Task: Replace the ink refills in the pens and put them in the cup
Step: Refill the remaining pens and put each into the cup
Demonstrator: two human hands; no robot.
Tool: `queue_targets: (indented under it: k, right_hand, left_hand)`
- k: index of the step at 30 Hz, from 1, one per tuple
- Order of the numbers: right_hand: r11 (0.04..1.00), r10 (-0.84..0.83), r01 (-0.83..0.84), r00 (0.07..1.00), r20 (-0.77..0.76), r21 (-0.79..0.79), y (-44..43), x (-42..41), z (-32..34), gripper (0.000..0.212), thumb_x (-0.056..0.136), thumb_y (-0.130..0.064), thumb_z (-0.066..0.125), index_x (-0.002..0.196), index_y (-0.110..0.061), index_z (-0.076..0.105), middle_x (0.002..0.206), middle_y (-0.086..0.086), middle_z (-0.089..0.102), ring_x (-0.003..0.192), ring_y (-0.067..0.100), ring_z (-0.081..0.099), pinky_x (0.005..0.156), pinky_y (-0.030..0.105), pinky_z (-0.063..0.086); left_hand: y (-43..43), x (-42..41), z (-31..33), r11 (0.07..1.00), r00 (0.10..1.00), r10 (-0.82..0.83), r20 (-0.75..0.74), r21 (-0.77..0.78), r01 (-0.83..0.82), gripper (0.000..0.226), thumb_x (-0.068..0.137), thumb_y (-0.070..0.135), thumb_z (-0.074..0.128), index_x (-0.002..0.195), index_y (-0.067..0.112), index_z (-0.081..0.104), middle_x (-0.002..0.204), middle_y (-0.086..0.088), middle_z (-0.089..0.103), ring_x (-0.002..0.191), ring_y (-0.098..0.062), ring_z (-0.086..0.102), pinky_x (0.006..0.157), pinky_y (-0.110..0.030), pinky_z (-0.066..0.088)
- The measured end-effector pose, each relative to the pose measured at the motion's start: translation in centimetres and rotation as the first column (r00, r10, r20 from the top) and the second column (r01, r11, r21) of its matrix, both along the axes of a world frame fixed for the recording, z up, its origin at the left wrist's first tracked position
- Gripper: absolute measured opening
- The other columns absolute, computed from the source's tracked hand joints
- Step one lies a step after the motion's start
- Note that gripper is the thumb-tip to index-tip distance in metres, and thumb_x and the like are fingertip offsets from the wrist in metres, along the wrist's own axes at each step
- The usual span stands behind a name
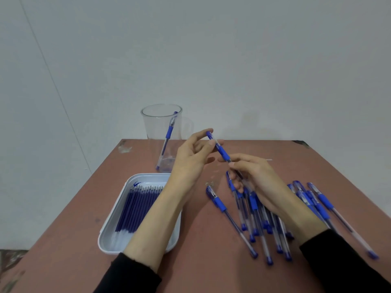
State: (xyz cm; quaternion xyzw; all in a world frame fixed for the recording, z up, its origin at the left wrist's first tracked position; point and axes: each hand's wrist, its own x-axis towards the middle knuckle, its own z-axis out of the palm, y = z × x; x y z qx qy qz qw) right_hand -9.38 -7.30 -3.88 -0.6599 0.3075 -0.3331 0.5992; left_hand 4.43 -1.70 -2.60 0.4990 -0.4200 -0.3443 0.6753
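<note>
showing two hands at work above a reddish-brown table (pixel 275 151), seen from the head view. a blue pen (pixel 222 153) is held tilted in the air, its upper blue end toward the far left and its lower end toward the near right. the upper part is pinched between thumb and fingertips of the left hand (pixel 191 159). the lower part is enclosed by the curled fingers of the right hand (pixel 257 178), so both grips are narrow and closed on the same pen.

a clear cup (pixel 151 132) is set upright at the table's far edge, left of centre, beyond the left hand and apart from it. one finished pen (pixel 168 134) is leaned inside it, its top against the right of the rim.

a white tray (pixel 110 227) is placed near the table's left edge. its right side is hidden under the left forearm. dark blue refills (pixel 135 208) are laid in it side by side, tips toward the far end.

a fan of loose pens (pixel 252 203) is spread on the right half, just below the right hand and partly covered by the right forearm. the table's right edge runs out of view beyond them.

a strip of bare tabletop is left between tray and fan, and a wider bare area at the far right corner. black sleeves (pixel 131 273) are seen at the near edge, and a plain pale wall (pixel 232 60) behind.
</note>
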Motion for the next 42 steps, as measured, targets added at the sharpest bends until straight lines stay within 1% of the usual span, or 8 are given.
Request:
queue_targets:
  k: [9,14,20,22,26,31,38,42]
  right_hand:
    - [0.914,-0.175,0.157,0.984,-0.015,-0.374,-0.1,0.1,-0.1,0.013,0.092,-0.024,0.061,0.093,-0.033,0.070,0.065,-0.003,0.057,0.050,0.002,0.046,0.052,0.014,0.041]
    - [0.842,-0.214,0.173,0.977,-0.022,-0.512,-0.1,0.1,-0.4,0.016,0.090,-0.023,0.064,0.089,-0.039,0.067,0.069,0.000,0.064,0.065,0.023,0.057,0.059,0.024,0.047]
    - [0.733,-0.277,0.165,0.959,-0.068,-0.660,-0.2,-0.3,-0.4,0.016,0.088,-0.024,0.067,0.094,-0.039,0.068,0.081,-0.022,0.066,0.072,-0.006,0.058,0.065,0.009,0.042]
    - [0.674,-0.316,0.129,0.940,-0.127,-0.728,-0.5,-0.4,-0.5,0.019,0.088,-0.021,0.066,0.104,-0.030,0.071,0.089,-0.022,0.066,0.081,-0.005,0.060,0.072,0.012,0.045]
    - [0.643,-0.320,0.056,0.926,-0.201,-0.764,-0.9,-0.8,-0.6,0.017,0.086,-0.016,0.067,0.103,-0.020,0.066,0.088,-0.007,0.068,0.080,0.004,0.062,0.075,0.019,0.050]
    - [0.598,-0.319,0.019,0.923,-0.216,-0.801,-1.0,-0.9,-0.5,0.015,0.085,-0.015,0.069,0.098,-0.020,0.064,0.086,-0.004,0.067,0.080,0.006,0.062,0.074,0.016,0.049]
    - [0.553,-0.316,0.051,0.936,-0.153,-0.831,-0.9,-1.3,-0.1,0.014,0.083,-0.012,0.072,0.096,-0.015,0.069,0.085,-0.005,0.066,0.079,0.010,0.062,0.075,0.022,0.050]
    - [0.590,-0.279,0.041,0.947,-0.156,-0.807,-0.8,-1.4,0.0,0.012,0.084,-0.014,0.071,0.095,-0.016,0.069,0.085,-0.004,0.068,0.080,0.009,0.063,0.075,0.025,0.050]
  left_hand:
    - [0.2,0.6,-0.3,0.999,0.997,-0.036,0.064,0.017,0.035,0.023,0.091,0.011,0.059,0.110,0.020,0.067,0.098,0.007,0.069,0.091,0.001,0.063,0.068,-0.012,0.049]
    - [0.4,0.6,-0.3,1.000,0.987,-0.003,0.160,0.008,0.001,0.016,0.087,0.012,0.065,0.097,0.023,0.070,0.081,0.010,0.068,0.065,0.005,0.057,0.062,-0.014,0.048]
    - [0.5,0.6,-0.2,0.999,0.954,-0.018,0.299,0.042,0.005,0.017,0.086,0.016,0.067,0.100,0.026,0.070,0.086,0.007,0.067,0.064,0.005,0.056,0.065,-0.014,0.048]
    - [0.5,0.8,-0.3,0.997,0.855,0.060,0.515,0.004,-0.072,0.013,0.085,0.023,0.068,0.097,0.026,0.070,0.085,0.012,0.067,0.070,0.002,0.058,0.066,-0.010,0.046]
    - [0.3,1.4,-0.9,0.980,0.458,0.200,0.866,-0.172,-0.103,0.014,0.087,0.025,0.065,0.099,0.019,0.068,0.094,0.010,0.067,0.090,-0.008,0.058,0.077,-0.021,0.045]
    - [0.0,1.3,-1.4,0.972,0.138,0.232,0.963,-0.227,-0.052,0.021,0.085,0.028,0.058,0.095,0.013,0.068,0.080,0.002,0.069,0.073,-0.023,0.063,0.063,-0.035,0.045]
    - [0.0,1.1,-1.6,0.988,0.188,0.152,0.970,-0.153,-0.005,0.027,0.098,0.025,0.046,0.116,0.011,0.059,0.100,-0.004,0.061,0.089,-0.021,0.053,0.076,-0.030,0.041]
    - [-0.1,1.3,-1.7,0.990,0.197,0.142,0.970,-0.144,-0.003,0.037,0.096,0.039,0.037,0.102,0.011,0.060,0.086,-0.001,0.059,0.077,-0.019,0.050,0.068,-0.031,0.040]
